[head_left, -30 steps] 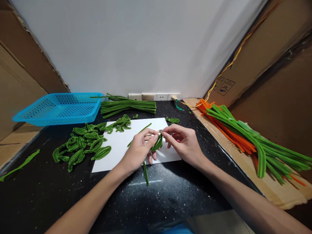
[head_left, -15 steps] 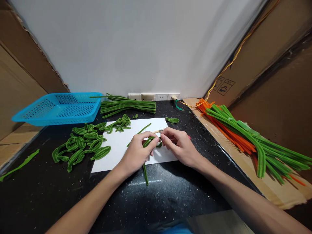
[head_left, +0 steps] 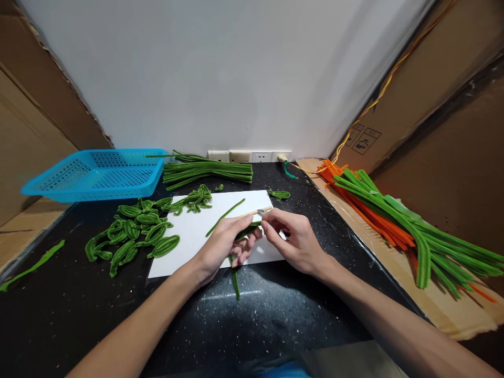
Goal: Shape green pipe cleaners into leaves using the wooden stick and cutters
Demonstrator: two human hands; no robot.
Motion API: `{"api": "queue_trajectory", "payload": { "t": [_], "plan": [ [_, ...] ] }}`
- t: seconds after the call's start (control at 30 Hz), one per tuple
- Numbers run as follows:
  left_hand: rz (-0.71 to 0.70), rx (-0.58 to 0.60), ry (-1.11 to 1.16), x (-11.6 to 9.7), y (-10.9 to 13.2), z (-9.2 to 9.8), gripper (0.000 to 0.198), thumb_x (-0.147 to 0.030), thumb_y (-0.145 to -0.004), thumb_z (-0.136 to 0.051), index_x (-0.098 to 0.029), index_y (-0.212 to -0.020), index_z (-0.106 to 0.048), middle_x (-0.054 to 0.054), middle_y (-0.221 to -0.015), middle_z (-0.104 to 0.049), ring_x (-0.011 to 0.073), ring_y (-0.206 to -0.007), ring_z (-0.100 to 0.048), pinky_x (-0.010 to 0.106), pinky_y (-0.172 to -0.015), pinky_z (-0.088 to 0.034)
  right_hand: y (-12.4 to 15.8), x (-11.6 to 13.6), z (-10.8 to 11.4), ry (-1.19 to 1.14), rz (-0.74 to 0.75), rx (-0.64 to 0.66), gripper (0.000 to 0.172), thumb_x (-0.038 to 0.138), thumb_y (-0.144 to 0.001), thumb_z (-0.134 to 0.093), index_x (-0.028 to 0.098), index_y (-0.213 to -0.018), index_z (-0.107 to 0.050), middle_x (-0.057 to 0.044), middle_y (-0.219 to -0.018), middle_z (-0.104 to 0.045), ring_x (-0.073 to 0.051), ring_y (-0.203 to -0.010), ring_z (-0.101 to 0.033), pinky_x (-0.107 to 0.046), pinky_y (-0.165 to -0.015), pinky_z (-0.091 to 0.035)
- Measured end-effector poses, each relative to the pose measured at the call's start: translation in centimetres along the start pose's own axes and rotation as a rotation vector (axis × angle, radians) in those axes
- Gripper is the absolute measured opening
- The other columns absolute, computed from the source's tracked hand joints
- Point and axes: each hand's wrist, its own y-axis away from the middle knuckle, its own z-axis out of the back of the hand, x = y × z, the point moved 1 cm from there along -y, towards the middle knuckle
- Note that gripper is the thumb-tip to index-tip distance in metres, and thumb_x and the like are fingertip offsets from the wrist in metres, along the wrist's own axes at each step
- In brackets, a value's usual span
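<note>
My left hand [head_left: 232, 239] is closed around a green pipe cleaner [head_left: 249, 230] bent into a looped shape, held over a sheet of white paper [head_left: 189, 233]. The thumb lies along its top and the fingers curl beneath. My right hand [head_left: 293, 236] pinches the right end of the same pipe cleaner between thumb and forefinger. Just behind the hands is a thin pale wooden stick [head_left: 254, 212] beside a small metal tool tip [head_left: 261, 211]; the rest of that tool is hidden. Straight green pieces [head_left: 226, 216] lie on the paper and stick out below my left hand.
Left of the paper is a pile of looped green leaf shapes [head_left: 147, 218]. Behind lie a green pipe-cleaner bundle [head_left: 208, 172] and a blue basket [head_left: 151, 191]. Green and orange bundles [head_left: 394, 215] rest on cardboard at right. A wall with sockets [head_left: 262, 156] closes the back.
My left hand has rolled so its fingers show underneath the bent pipe cleaner. My right hand has shifted slightly, its fingers now at the piece's right end.
</note>
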Motion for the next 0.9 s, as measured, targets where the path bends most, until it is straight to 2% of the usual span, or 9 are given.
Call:
{"api": "queue_trajectory", "payload": {
  "t": [0.17, 0.3, 0.47, 0.6, 0.67, 0.8, 0.9],
  "plan": [
    [0.048, -0.008, 0.050, -0.5, 0.5, -0.2, 0.026, -0.039, -0.091, -0.070, -0.015, -0.085, -0.061, -0.004, -0.069, -0.050, 0.0027, -0.044, -0.042, 0.014, -0.038, -0.027, 0.0, -0.2, -0.1, 0.021, 0.076, -0.017, 0.019, 0.023, -0.103, -0.054, 0.018, -0.086, -0.062, 0.002, -0.070, -0.057, -0.011, -0.059, -0.047, -0.025, -0.059, -0.039],
    [0.048, 0.036, 0.011, -0.6, 0.6, -0.2, 0.027, -0.039, -0.092, -0.071, -0.016, -0.083, -0.059, -0.005, -0.069, -0.048, 0.0027, -0.045, -0.040, 0.014, -0.039, -0.026, 0.0, -0.2, -0.1, 0.030, 0.124, -0.045, 0.022, 0.021, -0.100, -0.056, 0.017, -0.080, -0.063, 0.003, -0.064, -0.053, -0.009, -0.055, -0.043, -0.024, -0.056, -0.036],
    [-0.042, 0.052, -0.078, -0.5, 0.5, 0.0, 0.027, -0.041, -0.095, -0.071, -0.016, -0.088, -0.063, -0.004, -0.069, -0.052, 0.0043, -0.048, -0.042, 0.016, -0.042, -0.028, -0.1, 0.3, -0.1, -0.150, -0.007, -0.089, 0.027, 0.025, -0.096, -0.060, 0.017, -0.070, -0.064, 0.004, -0.056, -0.050, -0.008, -0.050, -0.039, -0.023, -0.050, -0.031],
    [-0.189, 0.026, -0.205, -0.5, 0.5, -0.1, 0.026, -0.041, -0.097, -0.069, -0.016, -0.089, -0.066, -0.004, -0.066, -0.051, 0.0067, -0.052, -0.042, 0.019, -0.047, -0.030, -0.2, 0.2, -0.7, -0.450, -0.194, -0.099, 0.036, 0.041, -0.093, -0.068, 0.016, -0.067, -0.065, 0.003, -0.051, -0.053, -0.008, -0.044, -0.040, -0.022, -0.044, -0.031],
    [-0.298, -0.007, -0.332, -0.6, 0.7, -0.1, 0.023, -0.038, -0.099, -0.066, -0.016, -0.090, -0.067, -0.003, -0.070, -0.056, 0.0089, -0.058, -0.047, 0.021, -0.052, -0.035, -0.3, 0.1, -1.1, -0.591, -0.288, -0.102, 0.039, 0.046, -0.088, -0.074, 0.016, -0.064, -0.064, 0.003, -0.049, -0.053, -0.007, -0.040, -0.038, -0.022, -0.041, -0.030],
    [-0.638, -0.109, -0.732, -0.6, 1.2, 0.0, 0.011, -0.022, -0.102, -0.061, -0.017, -0.098, -0.069, 0.002, -0.092, -0.069, 0.0140, -0.083, -0.060, 0.025, -0.073, -0.045, -0.4, 0.3, -1.7, -0.871, -0.511, -0.108, 0.033, 0.040, -0.076, -0.081, 0.017, -0.061, -0.062, 0.006, -0.048, -0.048, -0.004, -0.037, -0.030, -0.019, -0.035, -0.023],
    [-0.857, -0.082, -0.922, -0.4, 1.4, 0.2, 0.012, -0.016, -0.104, -0.056, -0.016, -0.103, -0.068, 0.003, -0.095, -0.068, 0.0151, -0.087, -0.061, 0.028, -0.080, -0.046, -0.5, 0.4, -1.7, -0.996, -0.636, -0.036, 0.026, 0.033, -0.075, -0.078, 0.018, -0.063, -0.061, 0.008, -0.049, -0.045, -0.003, -0.038, -0.025, -0.017, -0.036, -0.016]
  ]
}}
